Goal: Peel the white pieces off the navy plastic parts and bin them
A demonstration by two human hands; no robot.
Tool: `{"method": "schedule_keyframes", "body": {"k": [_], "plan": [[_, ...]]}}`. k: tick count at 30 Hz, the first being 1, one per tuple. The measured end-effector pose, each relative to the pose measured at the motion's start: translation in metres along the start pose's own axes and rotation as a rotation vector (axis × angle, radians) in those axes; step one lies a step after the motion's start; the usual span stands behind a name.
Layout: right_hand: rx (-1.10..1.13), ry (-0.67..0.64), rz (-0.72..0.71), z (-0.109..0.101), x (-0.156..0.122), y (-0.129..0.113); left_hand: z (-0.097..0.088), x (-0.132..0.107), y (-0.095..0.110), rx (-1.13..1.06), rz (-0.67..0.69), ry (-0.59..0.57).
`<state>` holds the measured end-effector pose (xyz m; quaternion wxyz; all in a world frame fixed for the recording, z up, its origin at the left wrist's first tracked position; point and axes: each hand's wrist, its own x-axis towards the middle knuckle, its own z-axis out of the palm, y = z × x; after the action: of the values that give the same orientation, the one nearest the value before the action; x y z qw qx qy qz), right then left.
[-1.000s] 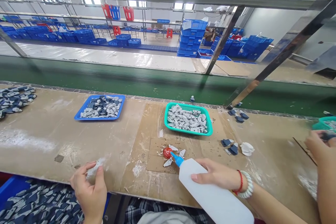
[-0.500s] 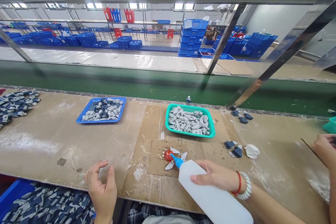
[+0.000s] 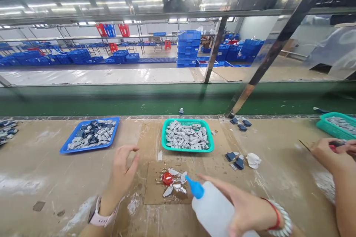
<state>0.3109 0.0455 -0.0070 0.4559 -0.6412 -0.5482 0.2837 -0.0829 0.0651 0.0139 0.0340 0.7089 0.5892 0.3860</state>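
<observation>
My right hand (image 3: 244, 207) is wrapped round a white squeeze bottle (image 3: 213, 207), whose blue nozzle (image 3: 195, 188) points up and left. Left of the nozzle, a red round cap (image 3: 167, 179) lies on a wet square of cardboard (image 3: 152, 192), with several small grey-white pieces (image 3: 168, 191) around it. My left hand (image 3: 124, 168) hovers above the table, thumb and fingers apart, holding nothing. Beyond the cardboard sits a green basket (image 3: 164, 144) full of grey-white pieces. A blue tray (image 3: 65, 150) of dark and pale pieces stands farther left.
Dark pieces (image 3: 238, 163) and a crumpled white tissue (image 3: 253, 160) lie to the right. Another person's hands (image 3: 333, 155) work at the right edge near a second green basket (image 3: 328, 127). A green belt (image 3: 125, 100) and slanted metal post (image 3: 250, 85) stand behind.
The bottle has been drawn back from the red cap, and its nozzle is now to the cap's right. My left hand has moved forward and right over the table. The view has tilted up.
</observation>
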Motion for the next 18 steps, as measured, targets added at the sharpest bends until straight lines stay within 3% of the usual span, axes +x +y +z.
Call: {"method": "schedule_keyframes", "body": {"k": [5, 7, 9, 13, 18], "plan": [[0.076, 0.126, 0.025, -0.04, 0.037, 0.006, 0.037, 0.068, 0.025, 0.022, 0.241, -0.272], [0.113, 0.122, 0.062, -0.052, 0.055, 0.007, 0.058, 0.089, 0.036, 0.041, 0.35, -0.398], [0.118, 0.211, 0.088, -0.057, 0.078, 0.011, 0.079, 0.106, 0.045, 0.037, 0.465, -0.512], [0.008, 0.518, 0.101, -0.048, 0.13, 0.03, 0.112, 0.127, 0.055, 0.031, 0.597, -0.682], [-0.065, 0.565, 0.152, -0.031, 0.164, 0.067, 0.12, 0.135, 0.057, -0.047, 0.543, -0.719]]}}
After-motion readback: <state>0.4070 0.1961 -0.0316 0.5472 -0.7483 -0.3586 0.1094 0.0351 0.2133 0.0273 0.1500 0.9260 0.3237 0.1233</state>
